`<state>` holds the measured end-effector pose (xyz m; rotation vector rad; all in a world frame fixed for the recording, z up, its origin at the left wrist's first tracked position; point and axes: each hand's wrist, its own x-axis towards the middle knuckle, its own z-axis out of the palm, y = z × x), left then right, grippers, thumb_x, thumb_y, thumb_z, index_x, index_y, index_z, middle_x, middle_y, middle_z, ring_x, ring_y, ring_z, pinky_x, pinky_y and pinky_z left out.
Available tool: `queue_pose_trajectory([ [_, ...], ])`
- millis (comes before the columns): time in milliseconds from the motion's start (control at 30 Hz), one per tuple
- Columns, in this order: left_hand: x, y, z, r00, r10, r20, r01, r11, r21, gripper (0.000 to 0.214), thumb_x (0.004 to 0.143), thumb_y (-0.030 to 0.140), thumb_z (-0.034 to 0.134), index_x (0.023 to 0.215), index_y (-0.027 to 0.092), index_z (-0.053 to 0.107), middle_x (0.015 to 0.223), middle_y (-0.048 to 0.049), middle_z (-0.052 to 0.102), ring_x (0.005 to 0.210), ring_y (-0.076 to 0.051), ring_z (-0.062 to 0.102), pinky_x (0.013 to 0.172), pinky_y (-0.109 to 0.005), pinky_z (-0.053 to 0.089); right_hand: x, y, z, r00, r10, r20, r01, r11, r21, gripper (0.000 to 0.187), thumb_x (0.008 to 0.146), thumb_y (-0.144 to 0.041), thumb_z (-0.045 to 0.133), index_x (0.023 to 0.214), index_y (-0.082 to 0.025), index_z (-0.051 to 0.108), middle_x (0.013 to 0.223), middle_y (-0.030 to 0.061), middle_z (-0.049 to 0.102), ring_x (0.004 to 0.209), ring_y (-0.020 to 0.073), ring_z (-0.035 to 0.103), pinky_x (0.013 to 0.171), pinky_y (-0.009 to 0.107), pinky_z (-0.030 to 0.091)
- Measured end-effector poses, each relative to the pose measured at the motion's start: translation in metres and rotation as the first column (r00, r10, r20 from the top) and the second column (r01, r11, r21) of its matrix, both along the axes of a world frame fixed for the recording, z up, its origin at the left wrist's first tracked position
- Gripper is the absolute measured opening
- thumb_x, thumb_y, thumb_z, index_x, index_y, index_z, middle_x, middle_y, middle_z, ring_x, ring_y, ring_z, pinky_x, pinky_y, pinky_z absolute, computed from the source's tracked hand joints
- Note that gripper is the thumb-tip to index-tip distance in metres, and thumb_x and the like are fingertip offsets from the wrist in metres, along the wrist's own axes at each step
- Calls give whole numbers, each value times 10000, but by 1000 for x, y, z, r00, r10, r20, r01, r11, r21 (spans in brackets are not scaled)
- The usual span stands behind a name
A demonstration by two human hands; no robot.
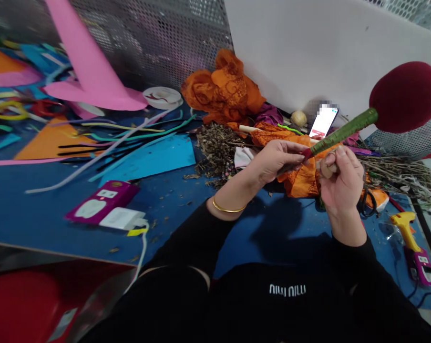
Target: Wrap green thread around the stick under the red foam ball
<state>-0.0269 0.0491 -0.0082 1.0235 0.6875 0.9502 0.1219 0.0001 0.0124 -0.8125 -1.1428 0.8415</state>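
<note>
A stick with a large dark red rounded head (405,97) and a green-wrapped handle (344,132) slants up to the right. Its lower end, where a bit of red shows, sits between the closed fingers of my left hand (278,162). Just right of the handle, my right hand (342,178) is closed on a small tan piece (329,166), perhaps a roll of tape; the fingers partly cover it. Behind both hands lies crumpled orange cloth (301,178). A lit phone (323,121) leans behind the handle.
Dried plant bits (217,150) lie left of my hands. A purple power strip (103,202) with a white plug (120,217) is at left, and a yellow glue gun (405,228) at right. Pink (94,76) and blue sheets (151,162) cover the far left. A white board (290,57) stands behind.
</note>
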Motion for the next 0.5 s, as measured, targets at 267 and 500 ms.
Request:
queue_pose_trajectory([
  [267, 4, 1, 0, 983, 138, -119, -102, 959, 264, 235, 701, 141, 772, 934, 111, 784, 868, -46, 772, 712, -112, 659, 726, -264, 538, -3, 2, 3, 994, 104, 40, -105, 994, 27, 351, 938, -484, 676, 710, -234, 582, 606, -52, 422, 498, 75, 336, 467, 222, 387],
  [500, 12, -7, -4, 895, 291, -336, -93, 862, 498, 98, 794, 163, 678, 864, 135, 742, 897, -35, 764, 868, -173, 694, 840, -302, 543, 8, 16, -8, 961, 71, 266, -92, 994, 65, 382, 967, -583, 603, 775, -255, 652, 726, -2, 633, 772, 163, 676, 782, 345, 604],
])
